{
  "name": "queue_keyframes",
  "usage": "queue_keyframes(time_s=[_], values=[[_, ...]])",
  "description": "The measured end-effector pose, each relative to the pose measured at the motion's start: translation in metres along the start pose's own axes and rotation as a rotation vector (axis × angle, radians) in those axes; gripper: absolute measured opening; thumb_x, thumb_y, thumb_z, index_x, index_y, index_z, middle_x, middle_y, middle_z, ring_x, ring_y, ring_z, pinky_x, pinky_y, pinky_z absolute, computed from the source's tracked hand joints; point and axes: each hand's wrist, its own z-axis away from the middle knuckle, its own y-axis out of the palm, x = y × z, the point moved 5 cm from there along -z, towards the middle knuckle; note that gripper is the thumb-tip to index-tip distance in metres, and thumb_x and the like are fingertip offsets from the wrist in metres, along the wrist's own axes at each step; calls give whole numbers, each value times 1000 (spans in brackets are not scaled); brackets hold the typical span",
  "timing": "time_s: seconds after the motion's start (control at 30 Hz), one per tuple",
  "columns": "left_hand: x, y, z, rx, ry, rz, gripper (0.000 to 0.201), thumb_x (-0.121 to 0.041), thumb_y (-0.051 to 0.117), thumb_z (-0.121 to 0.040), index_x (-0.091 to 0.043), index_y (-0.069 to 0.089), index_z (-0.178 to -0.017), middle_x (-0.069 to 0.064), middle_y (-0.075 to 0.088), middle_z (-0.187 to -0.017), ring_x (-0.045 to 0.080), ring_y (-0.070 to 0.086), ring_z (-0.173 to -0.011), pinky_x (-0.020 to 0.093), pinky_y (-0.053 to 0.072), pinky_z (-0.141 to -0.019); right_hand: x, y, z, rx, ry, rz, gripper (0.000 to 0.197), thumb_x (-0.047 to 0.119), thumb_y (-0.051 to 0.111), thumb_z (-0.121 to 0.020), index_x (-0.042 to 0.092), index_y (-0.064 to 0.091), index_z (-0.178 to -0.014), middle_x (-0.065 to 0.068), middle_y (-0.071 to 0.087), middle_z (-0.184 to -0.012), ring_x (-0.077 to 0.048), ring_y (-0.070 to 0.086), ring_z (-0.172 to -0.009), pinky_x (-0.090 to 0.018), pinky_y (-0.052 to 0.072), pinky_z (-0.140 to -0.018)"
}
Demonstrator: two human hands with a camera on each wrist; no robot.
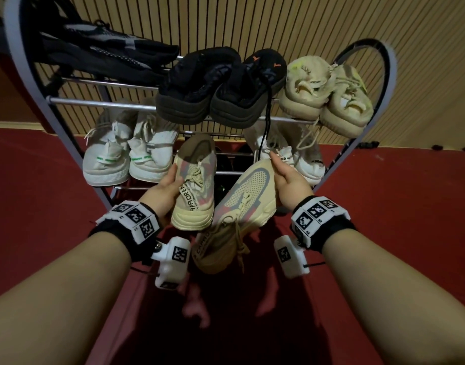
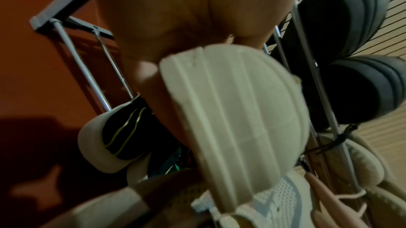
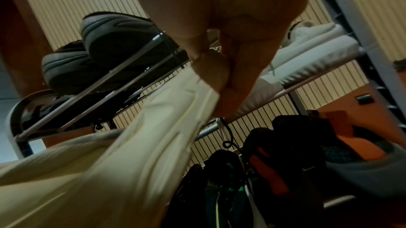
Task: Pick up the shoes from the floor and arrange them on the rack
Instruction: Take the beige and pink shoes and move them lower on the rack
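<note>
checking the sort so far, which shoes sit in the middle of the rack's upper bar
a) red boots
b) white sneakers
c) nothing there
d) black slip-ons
d: the head view shows a pair of black slip-ons on the rack between the dark sneakers on the left and the beige shoes on the right.

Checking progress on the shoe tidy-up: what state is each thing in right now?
Left hand: grips one cream-pink sneaker.
Right hand: grips the other.
Left sneaker: held, heel toward the camera.
Right sneaker: held, tilted, laces dangling.
Black slip-ons: on the rack.
Beige pair: on the rack.
</note>
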Motion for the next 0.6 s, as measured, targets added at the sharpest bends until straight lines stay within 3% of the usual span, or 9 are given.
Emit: queue_keyframes(time_s=[0.07,0.1,0.17,0.2,0.27,0.3,0.33,0.43,0.6], values=[[1,5,5,-21,-28,180,56,-42,42,-95,-10,35,-141,15,49,-137,34,49,-125,45,43,-98,0,-1,-2,-25,11,12,48,11,32,-101,35,34,-143,4,54,-124,-19,58,-101,-29,48,-86],[1,6,7,6,-37,225,64,-51,46,-91,-10,37,-139,14,51,-135,32,51,-122,44,45,-97,0,-2,-2,-38,14,18,48,11,32,-101,34,34,-143,1,56,-119,-22,58,-100,-33,48,-87],[-2,5,9,110,-7,195,97,-72,64,-64,-22,34,-142,2,53,-134,20,55,-119,39,45,-98,-1,-1,-3,-50,19,15,47,13,31,-101,34,35,-143,-10,61,-120,-35,59,-105,-36,50,-82],[-2,1,9,148,20,153,106,-73,72,-52,-28,35,-140,-3,56,-131,16,57,-116,37,45,-97,-2,-1,-3,-49,21,21,46,13,31,-101,33,35,-143,-12,59,-126,-39,56,-109,-31,50,-79],[4,-6,8,233,7,122,110,-53,87,-47,-31,33,-140,-1,59,-129,19,59,-116,41,45,-98,-1,1,-2,-39,7,53,46,12,31,-101,30,35,-143,-4,49,-138,-24,54,-113,-3,44,-70],[6,-8,9,265,3,90,114,-44,90,-47,-34,30,-142,1,58,-131,21,58,-118,44,42,-102,1,2,-1,-34,0,59,46,11,31,-101,29,35,-143,0,44,-142,-14,50,-114,5,37,-69],[6,-8,10,292,13,41,119,-41,92,-44,-35,27,-144,0,57,-132,21,57,-119,45,41,-104,1,4,-2,-26,-5,57,46,11,32,-101,29,35,-144,2,41,-145,-11,47,-118,6,33,-74],[10,-14,7,302,-13,-70,130,-42,93,-38,-34,21,-146,-4,57,-132,16,56,-119,42,39,-107,3,8,-2,-11,-29,69,46,10,32,-101,27,35,-144,3,37,-148,-13,36,-135,-9,25,-96],[15,-13,5,326,-67,-29,112,-35,93,-50,-42,27,-141,-2,54,-136,22,54,-122,48,39,-106,5,8,-1,-7,-40,59,46,10,33,-101,28,36,-143,3,39,-147,-15,38,-134,-9,28,-92]])
